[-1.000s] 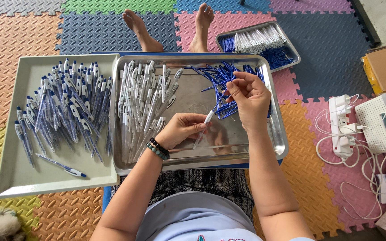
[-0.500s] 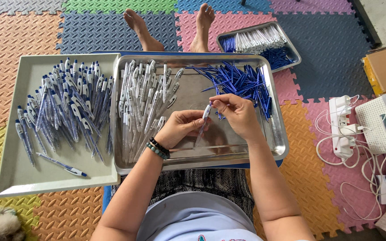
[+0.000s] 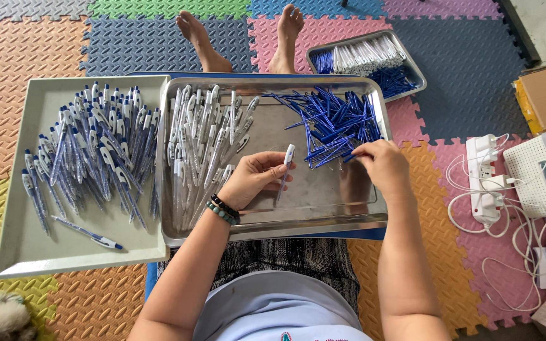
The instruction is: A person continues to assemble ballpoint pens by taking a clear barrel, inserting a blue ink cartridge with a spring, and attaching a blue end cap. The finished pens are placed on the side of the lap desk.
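Right hand (image 3: 379, 165) has moved back to the refills (image 3: 333, 123), pinching one I think; left hand (image 3: 254, 178) grips a pen (image 3: 284, 172) upright, ready for loading.

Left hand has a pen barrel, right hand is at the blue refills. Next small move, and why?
Probably pinch one refill out of the pile and bring it to the barrel. The left hand holds a clear pen barrel over the steel tray, while the right hand rests its fingers at the edge of the blue refills.
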